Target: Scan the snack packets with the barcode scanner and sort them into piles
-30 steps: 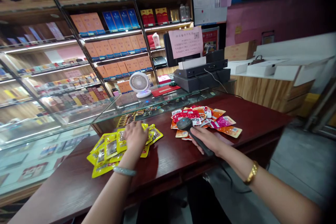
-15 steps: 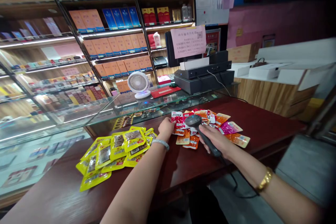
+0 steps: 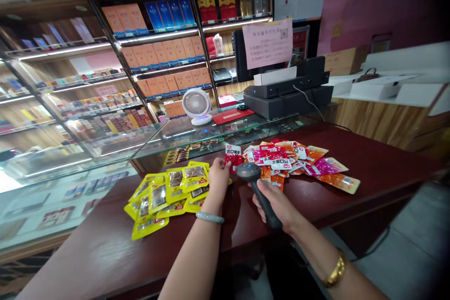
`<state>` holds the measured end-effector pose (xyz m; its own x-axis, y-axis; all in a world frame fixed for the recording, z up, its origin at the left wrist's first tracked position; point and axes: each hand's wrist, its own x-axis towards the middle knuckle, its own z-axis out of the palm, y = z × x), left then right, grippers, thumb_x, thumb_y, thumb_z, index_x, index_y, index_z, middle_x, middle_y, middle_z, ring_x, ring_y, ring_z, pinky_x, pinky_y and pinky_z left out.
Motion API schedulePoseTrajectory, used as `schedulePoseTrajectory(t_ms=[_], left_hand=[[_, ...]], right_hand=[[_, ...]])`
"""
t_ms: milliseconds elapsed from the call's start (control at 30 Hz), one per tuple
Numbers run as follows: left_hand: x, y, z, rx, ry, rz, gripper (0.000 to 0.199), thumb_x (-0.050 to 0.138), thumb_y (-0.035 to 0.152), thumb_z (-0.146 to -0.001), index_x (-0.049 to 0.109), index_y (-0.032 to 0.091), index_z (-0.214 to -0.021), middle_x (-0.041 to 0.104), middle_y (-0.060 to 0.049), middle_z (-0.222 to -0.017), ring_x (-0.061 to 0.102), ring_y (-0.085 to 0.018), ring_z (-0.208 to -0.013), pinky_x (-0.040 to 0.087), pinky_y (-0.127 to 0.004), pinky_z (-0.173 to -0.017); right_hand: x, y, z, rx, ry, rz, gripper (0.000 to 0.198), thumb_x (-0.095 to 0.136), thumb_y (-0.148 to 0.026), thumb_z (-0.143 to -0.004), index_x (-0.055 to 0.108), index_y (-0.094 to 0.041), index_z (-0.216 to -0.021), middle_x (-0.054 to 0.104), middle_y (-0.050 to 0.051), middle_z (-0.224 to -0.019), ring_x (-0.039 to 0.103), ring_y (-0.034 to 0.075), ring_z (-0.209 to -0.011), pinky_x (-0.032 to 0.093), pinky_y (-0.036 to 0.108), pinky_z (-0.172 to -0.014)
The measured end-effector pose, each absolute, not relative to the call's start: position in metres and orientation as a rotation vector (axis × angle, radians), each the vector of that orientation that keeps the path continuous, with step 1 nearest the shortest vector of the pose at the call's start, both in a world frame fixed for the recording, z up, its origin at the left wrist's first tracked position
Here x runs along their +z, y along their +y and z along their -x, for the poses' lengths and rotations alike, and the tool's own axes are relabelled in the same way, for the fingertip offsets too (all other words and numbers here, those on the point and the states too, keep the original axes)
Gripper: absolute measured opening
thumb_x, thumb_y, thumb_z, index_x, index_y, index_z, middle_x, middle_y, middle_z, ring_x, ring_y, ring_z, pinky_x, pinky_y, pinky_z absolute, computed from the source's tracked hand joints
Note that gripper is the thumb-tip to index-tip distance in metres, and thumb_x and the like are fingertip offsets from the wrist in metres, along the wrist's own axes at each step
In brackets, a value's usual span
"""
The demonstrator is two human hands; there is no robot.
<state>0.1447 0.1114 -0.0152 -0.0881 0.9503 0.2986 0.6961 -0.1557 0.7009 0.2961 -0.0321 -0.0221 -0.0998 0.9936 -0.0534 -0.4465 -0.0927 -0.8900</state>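
My left hand [image 3: 219,174] pinches a small red and white snack packet [image 3: 233,156] by its left edge, holding it up over the table. In my right hand [image 3: 274,199] is a dark barcode scanner [image 3: 260,197], its fingers wrapped round the handle. The scanner's head is close to the red packet, just in front and to the right. A heap of red, orange and pink snack packets [image 3: 272,155] lies beyond my right hand. Left of my left hand is a pile of yellow snack packets [image 3: 176,185], partly hidden behind the forearm.
The packets lie on a dark red wooden table [image 3: 204,248]. Behind it stands a glass display counter [image 3: 168,138] bearing a white fan [image 3: 197,104] and a black cash register unit [image 3: 286,98]. Shelves of boxed goods [image 3: 168,56] line the wall.
My left hand has drawn the red packet leftward, away from the heap. The scanner has moved with it, slightly left and nearer. The camera view has shifted a little.
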Motion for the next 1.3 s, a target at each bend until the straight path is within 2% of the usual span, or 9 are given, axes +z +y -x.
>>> schedulePoseTrajectory(t_ms=[100, 233, 433, 567, 667, 800, 967, 1133, 1300], left_hand=[[-0.013, 0.112, -0.145, 1.149, 1.731, -1.852, 0.008, 0.054, 0.03, -0.085, 0.056, 0.022, -0.087, 0.064, 0.002, -0.074, 0.059, -0.012, -0.066, 0.039, -0.022, -0.06], [-0.005, 0.109, -0.145, 1.1, 1.766, -1.86, 0.016, 0.055, 0.037, -0.087, 0.056, 0.022, -0.091, 0.067, 0.0, -0.077, 0.062, -0.015, -0.069, 0.039, -0.023, -0.06], [0.006, 0.104, -0.131, 1.026, 2.157, -1.944, 0.03, 0.049, 0.023, -0.088, 0.05, 0.018, -0.117, 0.068, -0.012, -0.098, 0.063, -0.026, -0.093, 0.042, -0.033, -0.075], [0.009, 0.096, -0.129, 0.955, 2.341, -2.027, 0.028, 0.046, 0.015, -0.084, 0.057, 0.018, -0.11, 0.061, -0.015, -0.112, 0.054, -0.031, -0.108, 0.039, -0.039, -0.086], [0.01, 0.087, -0.138, 1.031, 2.315, -2.145, 0.029, 0.047, 0.017, -0.085, 0.059, 0.02, -0.111, 0.055, -0.014, -0.122, 0.048, -0.03, -0.112, 0.036, -0.041, -0.091], [0.002, 0.083, -0.16, 0.887, 2.014, -2.46, 0.028, 0.049, 0.039, -0.089, 0.065, 0.02, -0.103, 0.06, -0.013, -0.11, 0.049, -0.03, -0.107, 0.036, -0.042, -0.091], [-0.015, 0.09, -0.187, 0.615, 1.888, -2.613, 0.051, 0.043, 0.057, -0.09, 0.071, 0.015, -0.087, 0.064, -0.018, -0.099, 0.053, -0.033, -0.105, 0.037, -0.045, -0.089], [-0.017, 0.098, -0.193, 0.545, 1.812, -2.468, 0.036, 0.057, 0.052, -0.083, 0.069, 0.018, -0.087, 0.067, -0.015, -0.102, 0.057, -0.031, -0.105, 0.039, -0.04, -0.088], [-0.009, 0.099, -0.179, 0.619, 1.724, -2.25, 0.017, 0.055, 0.038, -0.085, 0.062, 0.024, -0.092, 0.071, -0.006, -0.09, 0.064, -0.022, -0.088, 0.04, -0.029, -0.072]], right_hand=[[-0.024, -0.033, -0.294, 1.502, -0.816, 0.847, 0.048, 0.058, -0.066, -0.081, 0.053, -0.022, -0.098, 0.051, -0.009, -0.051, 0.041, 0.006, -0.03, 0.036, 0.017, -0.029], [-0.025, -0.035, -0.296, 1.532, -0.753, 0.799, 0.045, 0.056, -0.062, -0.084, 0.054, -0.021, -0.103, 0.05, -0.008, -0.051, 0.04, 0.006, -0.03, 0.033, 0.016, -0.029], [-0.028, -0.037, -0.298, 1.495, -0.714, 0.732, 0.044, 0.057, -0.061, -0.084, 0.055, -0.022, -0.103, 0.05, -0.008, -0.053, 0.04, 0.006, -0.032, 0.034, 0.017, -0.032], [-0.031, -0.039, -0.297, 1.429, -0.7, 0.731, 0.042, 0.058, -0.061, -0.083, 0.055, -0.023, -0.101, 0.05, -0.007, -0.055, 0.042, 0.007, -0.034, 0.034, 0.018, -0.032], [-0.03, -0.041, -0.296, 1.381, -0.692, 0.732, 0.041, 0.058, -0.061, -0.083, 0.054, -0.022, -0.094, 0.05, -0.007, -0.055, 0.042, 0.007, -0.035, 0.034, 0.018, -0.033], [-0.028, -0.042, -0.296, 1.346, -0.639, 0.699, 0.042, 0.059, -0.061, -0.083, 0.053, -0.022, -0.098, 0.05, -0.007, -0.055, 0.042, 0.007, -0.035, 0.035, 0.018, -0.034], [-0.027, -0.041, -0.296, 1.321, -0.618, 0.675, 0.044, 0.057, -0.061, -0.084, 0.053, -0.022, -0.102, 0.05, -0.007, -0.055, 0.042, 0.007, -0.035, 0.035, 0.019, -0.033], [-0.026, -0.041, -0.294, 1.296, -0.637, 0.691, 0.043, 0.059, -0.061, -0.083, 0.052, -0.022, -0.1, 0.049, -0.008, -0.055, 0.041, 0.007, -0.035, 0.036, 0.018, -0.033], [-0.027, -0.041, -0.292, 1.264, -0.623, 0.716, 0.045, 0.059, -0.065, -0.08, 0.051, -0.022, -0.091, 0.049, -0.008, -0.054, 0.041, 0.007, -0.034, 0.036, 0.019, -0.033]])
